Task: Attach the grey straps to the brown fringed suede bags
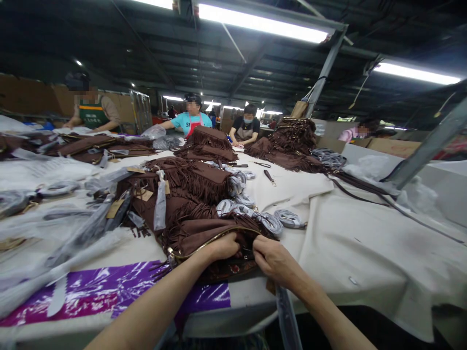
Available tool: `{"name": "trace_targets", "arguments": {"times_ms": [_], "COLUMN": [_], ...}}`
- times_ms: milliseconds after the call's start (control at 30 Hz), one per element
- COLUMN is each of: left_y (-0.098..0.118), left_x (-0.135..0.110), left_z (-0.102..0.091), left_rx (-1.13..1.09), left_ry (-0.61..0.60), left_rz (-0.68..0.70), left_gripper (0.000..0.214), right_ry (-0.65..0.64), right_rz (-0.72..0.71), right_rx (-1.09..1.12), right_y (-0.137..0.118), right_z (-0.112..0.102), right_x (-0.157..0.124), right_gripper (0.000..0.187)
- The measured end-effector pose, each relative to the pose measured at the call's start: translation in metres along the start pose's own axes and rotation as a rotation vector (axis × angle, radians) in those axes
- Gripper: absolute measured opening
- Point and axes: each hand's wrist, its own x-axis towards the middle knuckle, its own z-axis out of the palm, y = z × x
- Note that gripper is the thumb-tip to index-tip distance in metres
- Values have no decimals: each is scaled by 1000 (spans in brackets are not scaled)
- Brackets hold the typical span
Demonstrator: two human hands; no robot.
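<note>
A brown fringed handbag (204, 232) lies at the table's front edge with its gold-toothed zipper (209, 244) undone and its mouth toward me. My left hand (226, 247) reaches into the mouth, fingers curled; what they close on inside is hidden. At the right end of the opening, my right hand (274, 258) pinches the bag's edge. A patterned lining (233, 268) shows below my left hand. Under my right wrist hangs a plastic-wrapped strap (288, 316). More brown fringed bags (189, 177) are piled directly behind this one.
Coiled grey-wrapped straps (272, 222) lie right of the pile. Purple plastic sheeting (138, 287) and wrapped handles (83, 238) cover the left side. A tall bag stack (295, 136) stands farther back, near a slanted metal post (416, 146). Several co-workers are across the table.
</note>
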Motion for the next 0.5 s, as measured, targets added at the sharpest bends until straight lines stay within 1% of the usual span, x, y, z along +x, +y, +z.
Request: {"name": "trace_targets", "arguments": {"times_ms": [133,267,400,500], "left_y": [0,-2,-2,4], "left_x": [0,-1,-1,-8], "left_z": [0,1,6,9], "left_rx": [-77,-72,29,180], "left_ry": [-6,-2,13,62], "left_rz": [-9,-1,25,86], "left_gripper": [41,42,35,33], "right_ry": [0,0,6,14], "right_rz": [75,118,121,122], "right_rx": [-197,-340,-411,-430], "right_y": [-3,-13,-20,-16], "right_z": [11,18,22,27], "right_x": [0,2,3,0], "right_gripper": [19,17,17,20]}}
